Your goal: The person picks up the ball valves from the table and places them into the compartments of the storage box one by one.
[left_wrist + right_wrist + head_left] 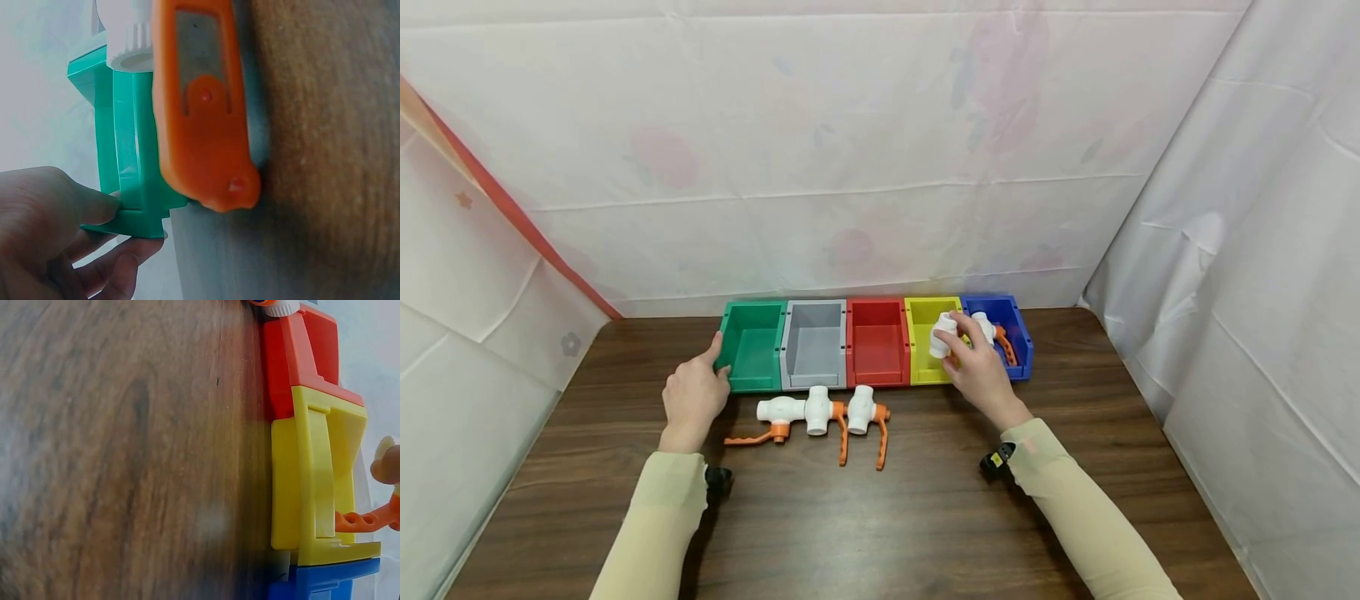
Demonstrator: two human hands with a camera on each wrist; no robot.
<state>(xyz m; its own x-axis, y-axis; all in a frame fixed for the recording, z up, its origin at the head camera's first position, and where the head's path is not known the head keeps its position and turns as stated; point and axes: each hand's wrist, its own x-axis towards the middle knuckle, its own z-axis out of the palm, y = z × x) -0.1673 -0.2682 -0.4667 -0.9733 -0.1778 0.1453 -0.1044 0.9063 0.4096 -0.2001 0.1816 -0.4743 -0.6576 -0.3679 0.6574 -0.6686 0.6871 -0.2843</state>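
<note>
My left hand [694,396] holds the outer side wall of the green bin [757,387]. In the left wrist view its thumb [100,206] lies on one face of that wall, the fingers on the other. Over the yellow bin [928,376], my right hand [983,379] pinches a white ball valve [942,336] by its body. Its orange handle [369,520] reaches down into the yellow bin's opening in the right wrist view. Another white ball valve [982,322] with an orange handle lies inside the blue bin [1021,373], just right of the hand.
Between the green and yellow bins stand a grey bin [816,381] and a red bin [878,378], all in one touching row. Several more ball valves [861,410] lie on the wooden table [880,533] before the row. A printed cloth [850,150] hangs behind.
</note>
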